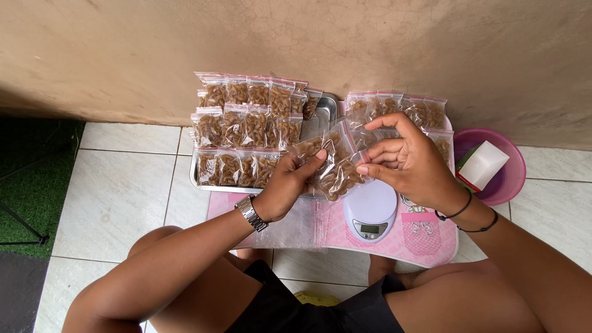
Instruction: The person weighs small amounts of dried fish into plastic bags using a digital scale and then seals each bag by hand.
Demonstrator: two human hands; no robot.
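Snack bag [330, 165]: clear packet of brown curls, held above the white kitchen scale [370, 211].
Left hand [285, 185]: pinches the bag's left edge.
Right hand [408, 161]: fingertips pinch its right top; an uneven squeeze could leave the seal open and spill curls.
Filled bags [246, 126]: rows on a metal tray [325, 111] beyond the scale; a bump could topple them.

**Tiled floor under a plain tan wall**

From my remote seat I see a rough tan plaster wall [370, 43] across the top. Below it lies a floor of pale square tiles [117, 197] with dark grout lines. Green artificial turf [37, 179] covers the left edge. The daylight is soft and even.
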